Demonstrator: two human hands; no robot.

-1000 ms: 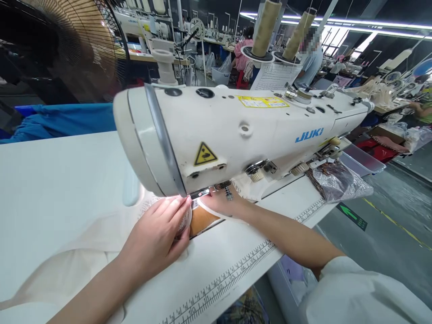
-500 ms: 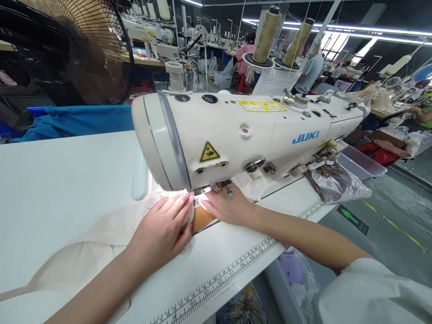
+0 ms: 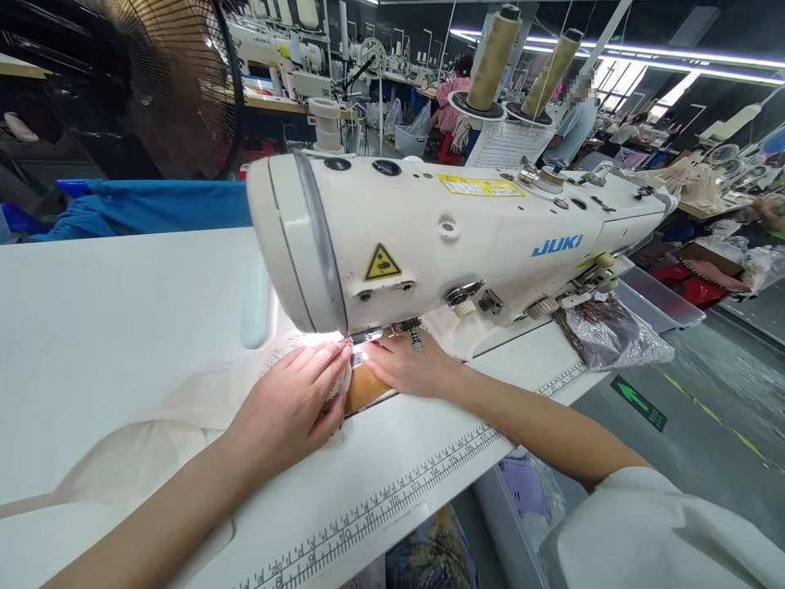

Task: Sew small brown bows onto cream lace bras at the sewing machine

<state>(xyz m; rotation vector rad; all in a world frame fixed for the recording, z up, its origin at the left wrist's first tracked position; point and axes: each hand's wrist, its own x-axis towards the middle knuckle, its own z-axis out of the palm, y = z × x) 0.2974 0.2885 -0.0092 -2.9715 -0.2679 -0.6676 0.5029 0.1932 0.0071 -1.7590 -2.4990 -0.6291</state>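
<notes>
Under the head of a white JUKI sewing machine (image 3: 429, 237) lies cream fabric (image 3: 165, 425) with a lace part (image 3: 279, 356). The fabric trails left across the table. My left hand (image 3: 298, 401) presses the lace part with its fingers together, fingertips close to the lit needle area, thumb at the lace's near edge. My right hand (image 3: 414, 364) reaches in from the right beneath the machine head, thumb and fingertips at the work; its other fingers are partly hidden. Between the hands a tan plate (image 3: 365, 388) shows. The needle itself is hidden.
Two thread cones (image 3: 494, 61) stand behind the machine. A large fan (image 3: 177, 82) is at the upper left, near blue cloth (image 3: 153, 209). A plastic bag (image 3: 619, 331) sits at the table's right end. A printed ruler (image 3: 392, 499) runs along the front edge.
The camera view has shifted slightly. My right hand's thumb has drawn a little closer to the machine head. Both hands stay at the fabric by the needle area.
</notes>
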